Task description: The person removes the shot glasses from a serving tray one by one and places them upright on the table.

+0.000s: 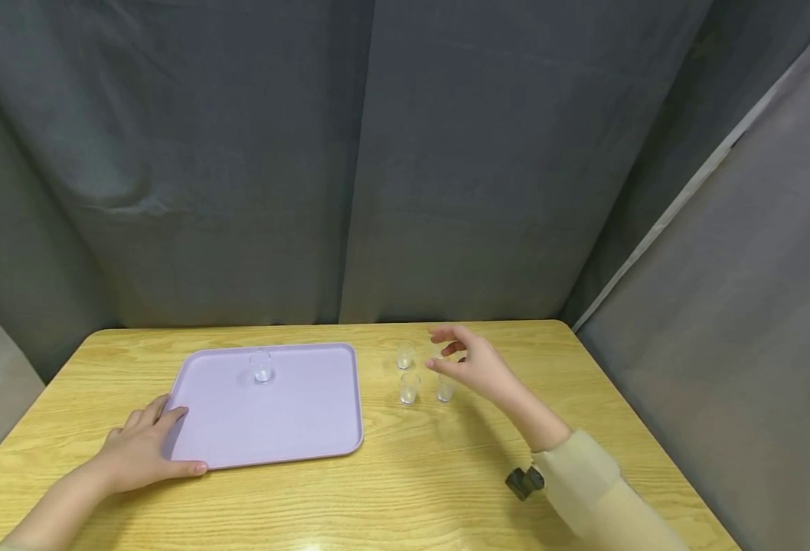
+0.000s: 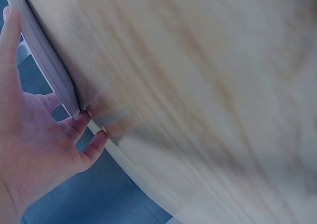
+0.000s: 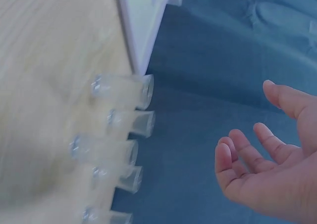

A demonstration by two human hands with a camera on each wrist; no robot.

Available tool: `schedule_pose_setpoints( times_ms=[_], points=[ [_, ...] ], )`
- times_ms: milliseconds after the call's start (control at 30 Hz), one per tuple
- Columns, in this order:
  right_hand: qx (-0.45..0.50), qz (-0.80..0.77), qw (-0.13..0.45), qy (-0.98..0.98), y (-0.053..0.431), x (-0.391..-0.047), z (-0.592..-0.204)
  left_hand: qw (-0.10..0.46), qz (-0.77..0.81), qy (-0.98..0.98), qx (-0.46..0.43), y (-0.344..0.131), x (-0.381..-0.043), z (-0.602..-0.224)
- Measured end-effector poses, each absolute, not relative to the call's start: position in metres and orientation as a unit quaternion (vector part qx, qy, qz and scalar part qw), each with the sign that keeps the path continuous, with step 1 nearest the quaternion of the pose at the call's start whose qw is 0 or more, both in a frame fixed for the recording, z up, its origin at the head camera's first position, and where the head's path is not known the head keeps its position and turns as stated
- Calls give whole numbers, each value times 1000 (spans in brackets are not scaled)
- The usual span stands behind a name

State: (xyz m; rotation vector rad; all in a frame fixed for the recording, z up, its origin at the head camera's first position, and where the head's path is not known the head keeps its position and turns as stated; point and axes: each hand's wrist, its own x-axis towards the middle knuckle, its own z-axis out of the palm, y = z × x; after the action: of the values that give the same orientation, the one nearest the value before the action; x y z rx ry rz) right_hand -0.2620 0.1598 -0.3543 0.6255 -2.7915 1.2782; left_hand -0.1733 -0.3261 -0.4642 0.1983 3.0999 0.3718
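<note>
My left hand (image 1: 136,448) rests at the near left corner of a lilac tray (image 1: 308,413), its fingers spread along the left edge and its thumb at the front edge. In the left wrist view, two fingertips (image 2: 99,137) touch the table beside the tray rim (image 2: 49,60). One small clear glass (image 1: 262,367) stands upright on the tray, toward its back. My right hand (image 1: 477,367) hovers above several similar glasses (image 1: 409,389) right of the tray, partly hiding some. Its fingers are loosely bent, with a gap to the thumb and nothing held, as the right wrist view also shows.
The wooden table (image 1: 391,490) has rounded back corners. Dark grey curtains (image 1: 240,191) hang behind it, and another curtain (image 1: 736,306) runs along its right side. A small black device (image 1: 525,482) sits at the right sleeve cuff (image 1: 577,467).
</note>
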Motion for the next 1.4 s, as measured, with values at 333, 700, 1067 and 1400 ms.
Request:
schedule_pose_setpoints(
  times_ms=[333, 700, 1067, 1400],
  points=[
    [244, 435, 20, -867, 122, -260, -326, 7, 117, 991, 65, -324, -175, -463],
    [266, 471, 36, -840, 73, -269, -319, 4, 119, 991, 68, -319, -176, -462],
    [264, 509, 9, -819, 20, -275, -328, 4, 120, 991, 63, -320, -175, -463],
    [246, 532, -21, -810, -27, -281, -354, 3, 121, 991, 62, -322, -174, -464]
  ],
)
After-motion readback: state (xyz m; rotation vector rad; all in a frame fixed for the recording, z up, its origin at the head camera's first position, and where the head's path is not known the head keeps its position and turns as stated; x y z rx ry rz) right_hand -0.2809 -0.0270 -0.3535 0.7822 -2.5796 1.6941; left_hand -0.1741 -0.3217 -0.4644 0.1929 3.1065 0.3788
